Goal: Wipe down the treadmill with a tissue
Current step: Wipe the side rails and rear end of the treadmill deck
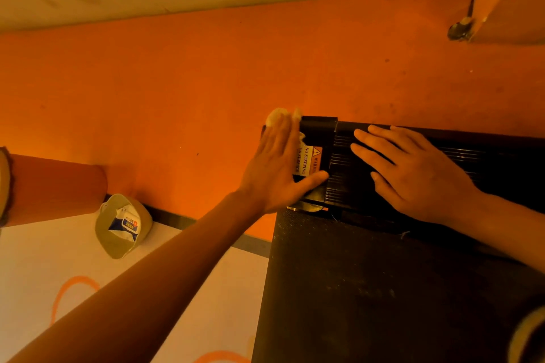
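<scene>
The black treadmill (368,289) fills the lower right, its dusty belt running toward me and a ribbed end cover (339,180) at its far end. A warning sticker (309,160) sits on that cover's left corner. My left hand (277,168) lies flat with straight fingers over the corner, pressing a crumpled white tissue (277,116) that shows past the fingertips. My right hand (413,174) rests flat on the ribbed cover, fingers spread, holding nothing.
An orange floor (177,82) surrounds the treadmill's end. A small bin (124,227) with a tissue packet inside sits at the left on a white mat (73,289). An orange cylinder (53,188) lies at the far left. A furniture leg (463,28) stands top right.
</scene>
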A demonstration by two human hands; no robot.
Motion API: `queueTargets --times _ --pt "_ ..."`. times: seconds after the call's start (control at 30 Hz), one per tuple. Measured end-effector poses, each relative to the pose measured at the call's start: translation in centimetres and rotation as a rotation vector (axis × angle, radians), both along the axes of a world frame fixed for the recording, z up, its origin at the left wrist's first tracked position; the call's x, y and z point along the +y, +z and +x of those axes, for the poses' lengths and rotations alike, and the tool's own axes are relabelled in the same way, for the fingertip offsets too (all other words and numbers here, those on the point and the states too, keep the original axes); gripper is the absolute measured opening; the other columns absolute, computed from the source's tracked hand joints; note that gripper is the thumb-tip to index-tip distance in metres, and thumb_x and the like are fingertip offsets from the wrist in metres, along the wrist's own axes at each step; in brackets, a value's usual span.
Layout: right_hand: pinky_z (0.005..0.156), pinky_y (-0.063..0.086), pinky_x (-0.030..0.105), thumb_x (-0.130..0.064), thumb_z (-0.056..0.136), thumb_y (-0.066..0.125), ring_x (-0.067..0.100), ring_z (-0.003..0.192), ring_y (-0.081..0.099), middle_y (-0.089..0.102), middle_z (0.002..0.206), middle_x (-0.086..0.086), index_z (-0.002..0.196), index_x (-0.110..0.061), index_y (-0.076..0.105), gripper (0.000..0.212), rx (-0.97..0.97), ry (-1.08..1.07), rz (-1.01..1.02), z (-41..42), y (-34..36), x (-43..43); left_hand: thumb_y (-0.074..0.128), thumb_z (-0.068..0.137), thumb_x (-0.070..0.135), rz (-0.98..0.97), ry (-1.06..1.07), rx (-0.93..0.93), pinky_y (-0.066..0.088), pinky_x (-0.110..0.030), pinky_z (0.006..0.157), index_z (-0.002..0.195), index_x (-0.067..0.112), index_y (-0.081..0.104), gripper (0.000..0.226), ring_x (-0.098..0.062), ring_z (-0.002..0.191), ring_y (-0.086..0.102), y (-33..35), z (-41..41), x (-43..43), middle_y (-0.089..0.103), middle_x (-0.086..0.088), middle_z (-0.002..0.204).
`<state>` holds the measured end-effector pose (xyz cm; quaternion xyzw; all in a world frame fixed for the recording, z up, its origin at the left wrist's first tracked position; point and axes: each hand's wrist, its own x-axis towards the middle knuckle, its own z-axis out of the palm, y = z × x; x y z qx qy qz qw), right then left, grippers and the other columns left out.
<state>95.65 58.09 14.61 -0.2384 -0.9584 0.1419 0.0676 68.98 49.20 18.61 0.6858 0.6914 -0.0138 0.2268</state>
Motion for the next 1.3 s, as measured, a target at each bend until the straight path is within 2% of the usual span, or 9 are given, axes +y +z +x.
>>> queueTargets --times 0.13,0.3,0.5,0.63,0.73,0.8,0.87,1.07,1.3 --pt "0.122 0.031 0.053 -0.032 0.103 0.037 0.033 0.15 0.037 0.041 0.161 0.014 0.153 -0.008 0.048 0.056 0.001 0.001 -0.001 0.1 -0.1 0.1 0.037 0.089 0.083 -0.008 -0.13 -0.02 -0.004 -0.043 0.13 0.164 0.009 -0.011 0.116 -0.018 0.158 -0.02 0.2 4.4 -2.7 -0.018 -0.009 0.172" --pt "0.122 0.031 0.052 -0.032 0.102 0.037 0.033 0.15 0.037 0.041 0.162 0.014 0.153 -0.008 0.048 0.057 0.003 0.002 0.002 0.1 -0.1 0.1 0.026 0.092 0.083 -0.003 -0.278 0.078 0.0 -0.045 0.13 0.165 0.007 -0.002 0.11 -0.022 0.159 -0.015 0.2 3.4 -4.8 -0.013 -0.012 0.172" --pt "0.122 0.03 0.052 -0.032 0.103 0.038 0.033 0.149 0.037 0.041 0.161 0.014 0.153 -0.008 0.048 0.057 -0.004 -0.004 0.006 0.1 0.0 0.0 0.037 0.091 0.081 0.057 -0.159 0.019 0.003 -0.048 0.13 0.164 0.005 -0.003 0.112 -0.022 0.159 -0.014 -0.6 4.5 -1.9 -0.012 -0.013 0.172" --pt "0.121 0.032 0.053 -0.032 0.103 0.037 0.034 0.149 0.037 0.041 0.161 0.014 0.153 -0.008 0.047 0.057 -0.005 -0.004 0.006 0.0 0.0 0.0 0.035 0.089 0.085 0.04 -0.228 0.075 0.001 -0.045 0.13 0.165 0.007 -0.003 0.115 -0.022 0.16 -0.013 -0.6 3.7 -5.1 -0.012 -0.011 0.173" --pt "0.121 0.032 0.054 -0.032 0.102 0.037 0.034 0.149 0.038 0.042 0.16 0.015 0.152 -0.007 0.048 0.056 0.003 -0.006 0.008 0.0 -0.1 -0.1 0.033 0.089 0.084 0.047 -0.095 0.035 -0.006 -0.039 0.13 0.165 0.011 -0.004 0.112 -0.017 0.159 -0.013 -0.6 2.3 -2.9 -0.01 -0.007 0.173" --pt "0.121 0.031 0.053 -0.032 0.103 0.038 0.034 0.149 0.037 0.042 0.161 0.015 0.152 -0.007 0.048 0.056 0.006 -0.006 0.015 0.1 -0.1 0.0 0.033 0.09 0.083 0.044 -0.023 -0.011 -0.004 -0.041 0.13 0.165 0.013 -0.006 0.11 -0.016 0.159 -0.013 -0.6 2.6 0.0 -0.01 -0.007 0.173" --pt "0.121 0.031 0.053 -0.032 0.103 0.038 0.034 0.149 0.037 0.041 0.161 0.015 0.153 -0.007 0.048 0.056 0.006 -0.002 0.013 0.1 -0.1 0.0 0.03 0.089 0.083 0.037 -0.054 -0.037 0.0 -0.046 0.13 0.165 0.012 -0.007 0.111 -0.017 0.159 -0.014 -0.6 3.7 0.8 -0.012 -0.008 0.173" --pt "0.121 0.031 0.053 -0.032 0.103 0.037 0.035 0.149 0.037 0.04 0.162 0.015 0.153 -0.008 0.047 0.056 -0.003 -0.004 0.012 0.0 -0.1 0.0 0.033 0.087 0.083 0.0 -0.218 -0.063 0.001 -0.045 0.131 0.164 0.006 -0.003 0.115 -0.021 0.159 -0.014 -0.3 4.9 -5.0 -0.014 -0.01 0.173" --pt "0.122 0.03 0.053 -0.033 0.104 0.037 0.034 0.15 0.036 0.04 0.162 0.015 0.155 -0.007 0.044 0.058 -0.006 0.005 0.017 0.1 -0.1 0.0 0.027 0.091 0.081 0.004 -0.178 -0.041 0.002 -0.045 0.13 0.165 0.008 -0.002 0.108 -0.02 0.16 -0.012 -0.5 5.1 1.1 -0.009 -0.012 0.173"
